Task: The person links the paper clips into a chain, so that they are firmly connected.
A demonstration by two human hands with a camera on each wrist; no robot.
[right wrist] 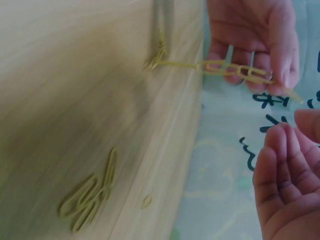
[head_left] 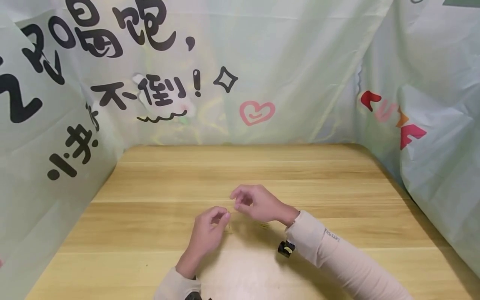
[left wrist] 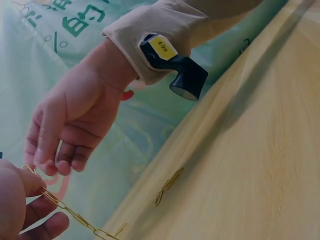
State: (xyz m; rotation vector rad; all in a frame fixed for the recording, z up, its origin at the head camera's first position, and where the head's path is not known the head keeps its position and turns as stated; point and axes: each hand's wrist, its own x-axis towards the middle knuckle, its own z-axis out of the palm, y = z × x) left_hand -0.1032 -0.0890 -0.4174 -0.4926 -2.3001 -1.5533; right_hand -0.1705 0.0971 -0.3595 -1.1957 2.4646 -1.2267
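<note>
A chain of linked gold paper clips (left wrist: 77, 216) hangs from my left hand (head_left: 208, 231), whose thumb and forefinger pinch its upper end. In the right wrist view the chain's lower end bunches at the wooden tabletop (right wrist: 50, 110). My right hand (head_left: 262, 203) is just to the right of and beyond the left one. Its fingers are loosely bent, with a gap between thumb and forefinger and nothing seen between them. Below the right hand, a small pile of loose gold paper clips (right wrist: 90, 197) lies on the table. A single small gold clip (right wrist: 146, 201) lies apart from that pile.
Light printed cloth (head_left: 300, 75) with dark lettering and a pink heart encloses the table's back and sides. A small black camera (head_left: 286, 248) sits at the right sleeve's cuff.
</note>
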